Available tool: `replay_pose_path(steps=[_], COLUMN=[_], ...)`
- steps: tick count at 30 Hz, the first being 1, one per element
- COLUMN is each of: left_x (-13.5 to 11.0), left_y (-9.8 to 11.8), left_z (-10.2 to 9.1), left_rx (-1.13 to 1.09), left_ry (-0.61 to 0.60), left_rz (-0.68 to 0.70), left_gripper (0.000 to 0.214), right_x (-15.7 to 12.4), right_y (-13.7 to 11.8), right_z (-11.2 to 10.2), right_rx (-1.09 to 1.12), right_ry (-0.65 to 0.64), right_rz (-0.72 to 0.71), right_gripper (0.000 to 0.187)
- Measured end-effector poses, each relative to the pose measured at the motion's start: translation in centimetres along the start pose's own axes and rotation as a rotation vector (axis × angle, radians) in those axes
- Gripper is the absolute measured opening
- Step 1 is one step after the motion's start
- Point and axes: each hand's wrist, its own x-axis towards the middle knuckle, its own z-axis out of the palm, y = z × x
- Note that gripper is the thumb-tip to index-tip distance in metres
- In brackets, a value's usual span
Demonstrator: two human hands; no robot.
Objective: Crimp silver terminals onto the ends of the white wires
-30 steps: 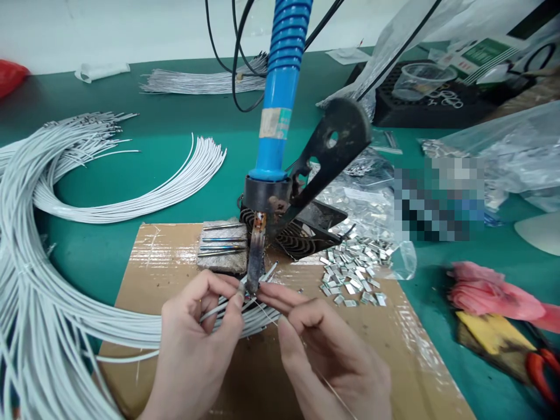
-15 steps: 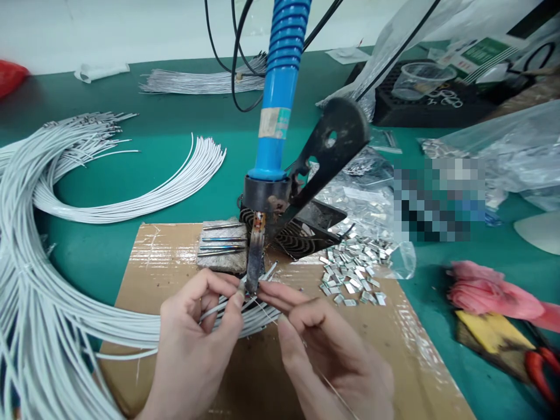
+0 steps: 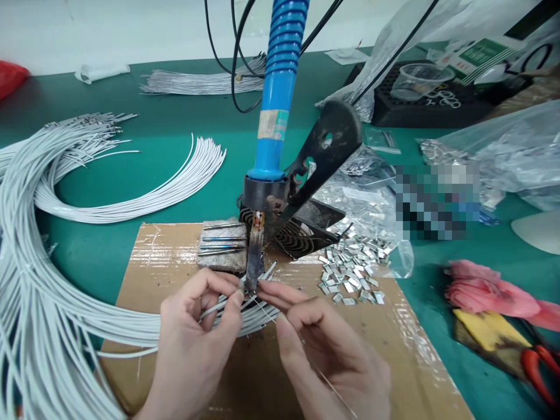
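White cable bundle (image 3: 126, 324): likely springy, light. Blue-handled iron (image 3: 272, 146): probably hot, grip handle only. Left hand (image 3: 196, 341) pinches cable (image 3: 213, 309) at iron's lower end; hold behind end. Right hand (image 3: 335, 344) pinches thin wire (image 3: 335, 389), likely soft.

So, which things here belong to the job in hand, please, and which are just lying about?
In use, apparently: white cable in left hand; thin wire in right hand; blue-handled iron.
Lying about, apparently: pink cloth; clear plastic cup; red handle.
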Motion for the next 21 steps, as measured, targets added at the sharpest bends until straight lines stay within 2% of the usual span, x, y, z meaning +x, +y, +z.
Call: replay_pose_path(steps=[8,14,21], left_x=[0.0,0.0,0.0], left_y=[-1.0,-0.1,0.0], left_z=[-1.1,-0.1,-0.2], left_rx=[0.082,0.021,0.016], left_ry=[-0.108,0.004,0.014], left_rz=[0.002,0.019,0.022], left_gripper=[0.013,0.012,0.012], right_x=[-0.1,-0.1,0.0], right_y=[0.1,0.3,0.1], right_z=[0.4,0.4,0.3], right_rx=[0.028,0.025,0.007], right_ry=[0.027,0.02,0.013], right_rz=[-0.004,-0.004,-0.011], right_gripper=[0.021,0.02,0.02])
